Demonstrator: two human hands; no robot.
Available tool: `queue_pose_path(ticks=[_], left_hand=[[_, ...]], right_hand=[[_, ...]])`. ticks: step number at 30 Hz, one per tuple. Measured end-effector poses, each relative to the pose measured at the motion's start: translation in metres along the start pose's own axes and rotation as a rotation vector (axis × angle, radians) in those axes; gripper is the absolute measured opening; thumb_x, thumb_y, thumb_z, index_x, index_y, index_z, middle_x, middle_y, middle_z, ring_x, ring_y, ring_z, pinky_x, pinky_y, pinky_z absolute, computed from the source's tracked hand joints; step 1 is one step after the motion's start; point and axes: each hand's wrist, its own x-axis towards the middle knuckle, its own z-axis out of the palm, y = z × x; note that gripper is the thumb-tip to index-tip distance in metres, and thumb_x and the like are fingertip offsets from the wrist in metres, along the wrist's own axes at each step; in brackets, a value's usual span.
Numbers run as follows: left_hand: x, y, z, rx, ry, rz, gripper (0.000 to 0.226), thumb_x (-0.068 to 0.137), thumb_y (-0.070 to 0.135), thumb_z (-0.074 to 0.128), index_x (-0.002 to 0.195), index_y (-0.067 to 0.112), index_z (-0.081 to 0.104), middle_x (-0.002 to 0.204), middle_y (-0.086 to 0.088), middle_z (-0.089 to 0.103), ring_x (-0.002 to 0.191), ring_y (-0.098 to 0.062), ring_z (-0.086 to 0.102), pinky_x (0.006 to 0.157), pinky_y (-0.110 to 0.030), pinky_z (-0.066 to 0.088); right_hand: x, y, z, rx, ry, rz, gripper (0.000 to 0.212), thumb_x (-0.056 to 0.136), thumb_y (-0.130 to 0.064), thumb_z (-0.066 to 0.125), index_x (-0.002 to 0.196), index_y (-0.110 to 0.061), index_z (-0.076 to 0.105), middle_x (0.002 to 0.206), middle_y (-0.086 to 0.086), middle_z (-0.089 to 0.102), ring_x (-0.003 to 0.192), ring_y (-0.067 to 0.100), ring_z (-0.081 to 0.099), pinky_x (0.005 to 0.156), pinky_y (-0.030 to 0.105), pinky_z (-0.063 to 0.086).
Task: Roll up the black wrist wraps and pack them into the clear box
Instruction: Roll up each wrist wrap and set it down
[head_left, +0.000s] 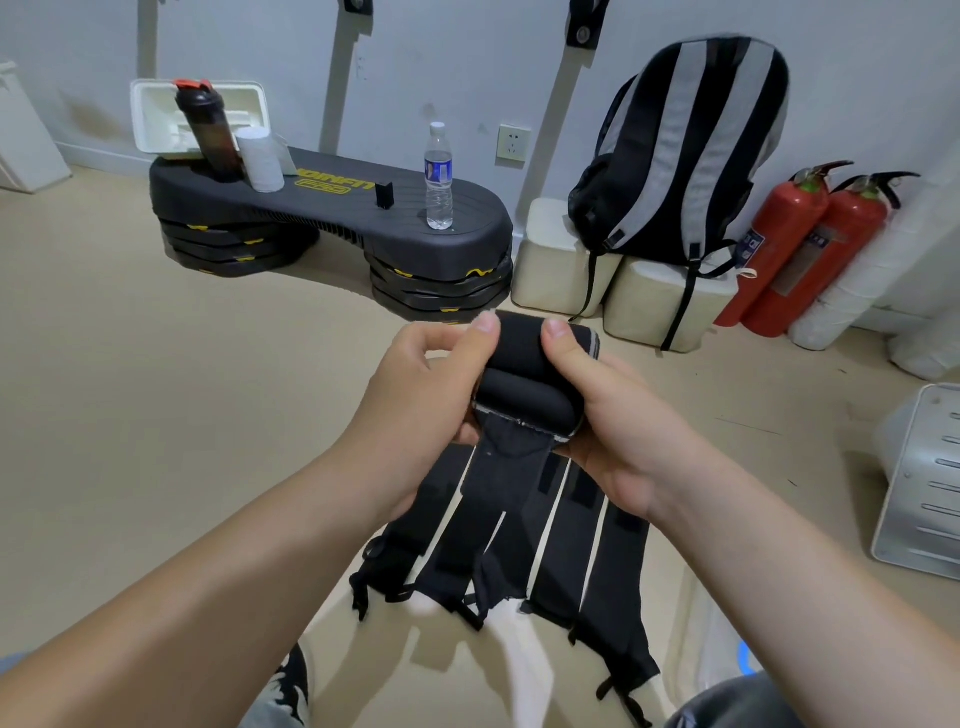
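Beige floor (156, 415), pale wall (441, 62) behind. Against the wall: a black step platform (322, 208) carrying a dark shaker bottle (208, 135) and a clear water bottle (439, 176). To its right, a black-and-grey striped backpack (691, 156) stands upright on cream blocks (561, 270), with two red fire extinguishers (810, 249) just beside it. Both forearms reach forward from the lower corners and converge mid-frame, above the floor. The left hand (415, 395) has its fingers curled and grips the left end of a partly rolled black wrist wrap (519, 384); its thumb (480, 338) presses on top of the roll. The right hand (618, 431) cups the right end from below and the side, with its thumb (561, 343) also pressed on top, close beside the other thumb. So both hands are closed around the same wrap and none of the fingers are spread. The rolled part's long axis runs left to right between the two palms. The unrolled tail (504, 493) hangs from the underside of the roll, down and back toward the person. Beneath the hands the other wraps (613, 545) lie flat on the floor, side by side with narrow gaps, long axes running away from the person, with thin loops at the near ends.
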Motion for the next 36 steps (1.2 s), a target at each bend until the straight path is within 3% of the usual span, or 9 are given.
queue_pose_path(ticks=[4,9,12,17,21,24,28,33,36], left_hand=[[-0.004,-0.005,0.000,0.109,-0.123,0.019,0.024,0.096,0.038,0.074,0.100,0.015,0.071,0.075,0.006,0.072,0.067,-0.008,0.067,0.065,-0.024,0.056],[-0.012,-0.012,0.006,0.144,-0.233,0.031,0.008,0.102,0.014,0.067,0.103,0.015,0.075,0.072,0.004,0.075,0.065,-0.004,0.069,0.057,-0.014,0.050],[-0.010,-0.009,0.003,0.048,-0.184,-0.011,0.008,0.100,0.016,0.070,0.100,0.010,0.074,0.094,-0.017,0.079,0.077,-0.017,0.073,0.069,-0.028,0.060],[-0.005,-0.011,0.002,0.159,-0.187,-0.090,0.036,0.102,0.036,0.067,0.078,0.012,0.057,0.075,-0.009,0.054,0.069,-0.020,0.050,0.072,-0.032,0.041],[-0.003,-0.012,0.000,0.288,-0.244,-0.165,0.044,0.104,0.044,0.061,0.075,0.010,0.060,0.070,-0.005,0.059,0.063,-0.017,0.057,0.068,-0.030,0.053],[-0.002,-0.014,-0.005,0.477,-0.209,-0.093,0.048,0.100,0.050,0.063,0.070,0.013,0.052,0.067,-0.002,0.053,0.063,-0.018,0.051,0.070,-0.034,0.047],[0.003,-0.004,-0.009,0.332,0.001,-0.027,0.036,0.099,0.057,0.061,0.099,0.021,0.067,0.098,0.005,0.073,0.090,-0.014,0.072,0.087,-0.039,0.061],[0.004,0.010,-0.011,0.056,-0.074,-0.115,0.043,0.103,0.063,0.049,0.115,0.029,0.072,0.104,0.003,0.078,0.083,-0.014,0.076,0.070,-0.033,0.059],[0.002,0.005,-0.010,0.054,-0.134,-0.119,0.043,0.100,0.064,0.055,0.116,0.027,0.073,0.105,0.001,0.080,0.089,-0.016,0.078,0.073,-0.036,0.062]], right_hand=[[0.007,0.002,-0.005,0.057,0.109,0.072,0.050,0.103,-0.057,0.055,0.128,-0.018,0.073,0.116,0.006,0.081,0.105,0.023,0.078,0.079,0.037,0.062],[0.012,0.009,-0.008,0.077,0.143,0.103,0.054,0.101,-0.061,0.057,0.128,-0.017,0.073,0.116,0.008,0.081,0.110,0.028,0.077,0.088,0.041,0.062],[0.015,0.011,-0.006,0.091,0.159,0.062,0.054,0.103,-0.060,0.054,0.133,-0.018,0.069,0.119,0.008,0.080,0.110,0.026,0.077,0.092,0.045,0.062],[0.020,0.007,-0.006,0.203,0.234,0.009,0.048,0.103,-0.052,0.058,0.135,-0.017,0.068,0.119,0.009,0.079,0.108,0.027,0.078,0.096,0.048,0.062],[0.019,0.008,-0.005,0.193,0.246,-0.038,0.039,0.104,-0.044,0.062,0.132,-0.019,0.067,0.119,0.009,0.079,0.108,0.030,0.078,0.094,0.055,0.062],[0.015,0.008,-0.006,0.170,0.223,-0.069,0.029,0.103,-0.033,0.067,0.128,-0.017,0.065,0.118,0.010,0.079,0.104,0.030,0.079,0.089,0.056,0.064],[0.007,0.004,-0.005,0.070,0.162,-0.158,0.024,0.101,-0.011,0.069,0.123,-0.021,0.063,0.105,0.005,0.076,0.083,0.020,0.078,0.063,0.040,0.065],[0.002,0.009,-0.002,-0.076,-0.048,-0.243,0.043,0.095,0.003,0.071,0.123,-0.031,0.068,0.119,0.009,0.066,0.093,0.022,0.076,0.075,0.045,0.065],[0.002,0.011,0.001,-0.086,-0.151,-0.250,0.048,0.089,0.007,0.076,0.119,-0.031,0.071,0.125,0.016,0.065,0.099,0.023,0.074,0.073,0.041,0.063]])
